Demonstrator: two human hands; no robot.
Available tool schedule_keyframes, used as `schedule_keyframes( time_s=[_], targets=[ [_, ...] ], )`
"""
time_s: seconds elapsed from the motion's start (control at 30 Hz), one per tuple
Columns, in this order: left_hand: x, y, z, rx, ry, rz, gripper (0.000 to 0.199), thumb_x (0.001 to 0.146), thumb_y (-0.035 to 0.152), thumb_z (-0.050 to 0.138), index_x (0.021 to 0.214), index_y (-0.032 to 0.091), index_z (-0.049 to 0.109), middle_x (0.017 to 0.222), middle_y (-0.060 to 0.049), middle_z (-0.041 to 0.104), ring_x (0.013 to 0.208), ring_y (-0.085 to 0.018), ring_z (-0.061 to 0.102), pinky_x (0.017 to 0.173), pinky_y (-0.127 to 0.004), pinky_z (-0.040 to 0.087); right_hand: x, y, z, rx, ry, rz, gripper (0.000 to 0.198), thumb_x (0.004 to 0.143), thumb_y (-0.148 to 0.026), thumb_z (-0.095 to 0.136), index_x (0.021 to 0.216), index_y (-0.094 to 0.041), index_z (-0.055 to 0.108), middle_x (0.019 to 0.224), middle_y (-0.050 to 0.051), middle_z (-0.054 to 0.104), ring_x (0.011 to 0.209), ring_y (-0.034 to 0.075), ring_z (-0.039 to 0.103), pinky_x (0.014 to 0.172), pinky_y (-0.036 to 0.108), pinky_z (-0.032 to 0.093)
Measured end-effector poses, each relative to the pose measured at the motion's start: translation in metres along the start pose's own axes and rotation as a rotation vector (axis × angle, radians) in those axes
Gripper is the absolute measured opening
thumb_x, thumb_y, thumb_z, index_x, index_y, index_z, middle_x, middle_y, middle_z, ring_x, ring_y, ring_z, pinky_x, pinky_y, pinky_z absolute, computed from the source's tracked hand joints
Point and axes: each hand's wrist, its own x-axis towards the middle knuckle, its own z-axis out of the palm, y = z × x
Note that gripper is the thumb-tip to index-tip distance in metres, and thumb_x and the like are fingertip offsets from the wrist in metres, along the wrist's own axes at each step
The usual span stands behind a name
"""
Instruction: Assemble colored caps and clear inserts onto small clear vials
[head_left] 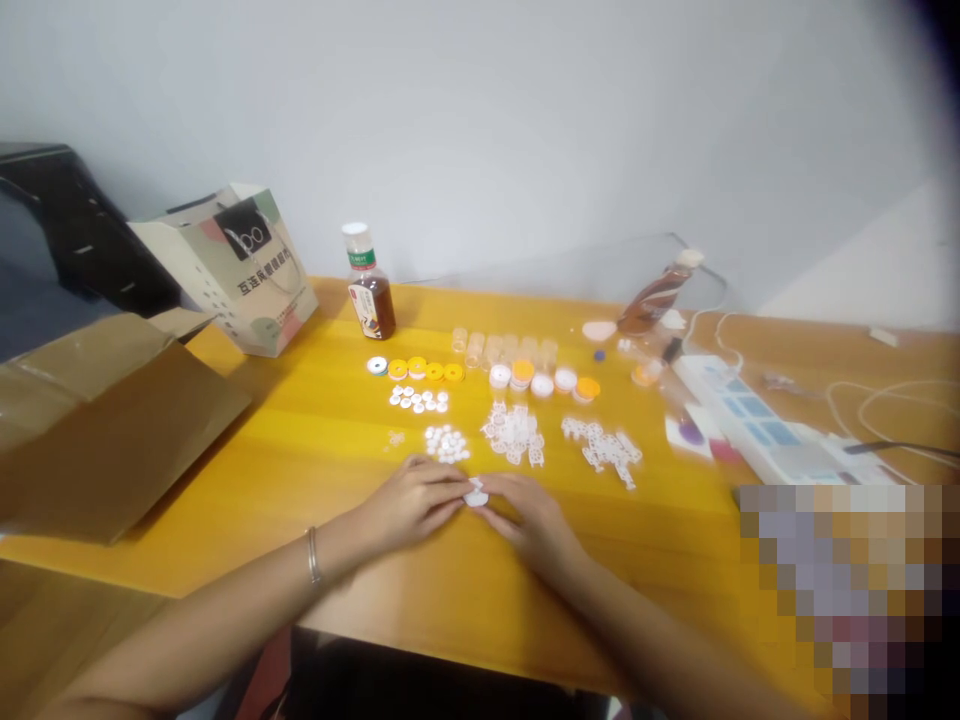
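Note:
Near the front of the yellow table (450,590), my left hand (412,505) and my right hand (529,515) meet over a small white plastic piece (475,493). The fingertips of both are pinched on it, one hand from each side. Just beyond my left hand lies a cluster of small white round parts (447,444). Past my right hand are a pile of white wheel-like plastic parts (514,432) and another heap of white pieces (602,445). Tiny clear bits (394,438) lie left of the clusters. Fine detail of the held piece is blurred.
Behind stand white discs (418,399), yellow round lids (435,371), orange-and-white lids (523,374) and clear cups (495,350). A cardboard box (112,430), paper bag (255,270) and brown bottle (370,295) are left; a power strip (750,420) and cables are right.

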Motion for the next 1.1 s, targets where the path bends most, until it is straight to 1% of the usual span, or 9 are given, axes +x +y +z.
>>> schedule_keyframes(
  time_s=[0.23, 0.37, 0.5, 0.77, 1.1],
  targets=[
    [-0.0002, -0.0010, 0.0006, 0.062, -0.021, 0.026, 0.028, 0.086, 0.022, 0.045, 0.113, 0.025, 0.054, 0.105, -0.003, 0.059, 0.093, -0.013, 0.054, 0.084, -0.031, 0.037, -0.0008, 0.0005, 0.0005, -0.038, 0.008, -0.025, 0.018, 0.078, -0.022, 0.057, 0.096, -0.025, 0.058, 0.094, 0.003, 0.068, 0.088, 0.018, 0.063, 0.077, 0.032, 0.051],
    [-0.0006, -0.0005, 0.0006, 0.094, -0.011, 0.054, 0.029, 0.086, 0.021, 0.044, 0.113, 0.023, 0.053, 0.105, -0.005, 0.059, 0.093, -0.014, 0.054, 0.084, -0.032, 0.037, -0.0007, -0.0004, -0.0002, -0.058, 0.010, -0.021, 0.017, 0.078, -0.023, 0.057, 0.095, -0.024, 0.058, 0.093, 0.003, 0.069, 0.088, 0.018, 0.063, 0.076, 0.032, 0.051],
    [-0.0006, 0.0004, -0.0005, 0.101, -0.016, 0.050, 0.028, 0.086, 0.021, 0.043, 0.113, 0.022, 0.053, 0.104, -0.005, 0.059, 0.093, -0.014, 0.054, 0.084, -0.032, 0.037, -0.0001, -0.0016, -0.0014, -0.069, 0.003, -0.006, 0.019, 0.078, -0.023, 0.056, 0.097, -0.024, 0.058, 0.092, 0.003, 0.068, 0.086, 0.018, 0.063, 0.075, 0.032, 0.051],
    [-0.0015, -0.0012, 0.0007, 0.114, -0.010, 0.064, 0.030, 0.086, 0.020, 0.044, 0.115, 0.024, 0.052, 0.105, -0.005, 0.059, 0.092, -0.015, 0.054, 0.084, -0.033, 0.037, -0.0001, -0.0008, -0.0006, -0.067, 0.002, -0.025, 0.017, 0.078, -0.022, 0.056, 0.095, -0.025, 0.059, 0.094, 0.002, 0.069, 0.088, 0.018, 0.063, 0.076, 0.032, 0.051],
    [-0.0008, 0.0017, -0.0015, 0.173, 0.003, 0.093, 0.028, 0.087, 0.022, 0.042, 0.114, 0.022, 0.051, 0.106, -0.006, 0.059, 0.092, -0.015, 0.054, 0.085, -0.035, 0.036, 0.0009, -0.0023, -0.0019, -0.102, 0.028, -0.047, 0.016, 0.079, -0.021, 0.056, 0.094, -0.024, 0.059, 0.095, 0.003, 0.069, 0.089, 0.017, 0.063, 0.077, 0.031, 0.050]
  ],
)
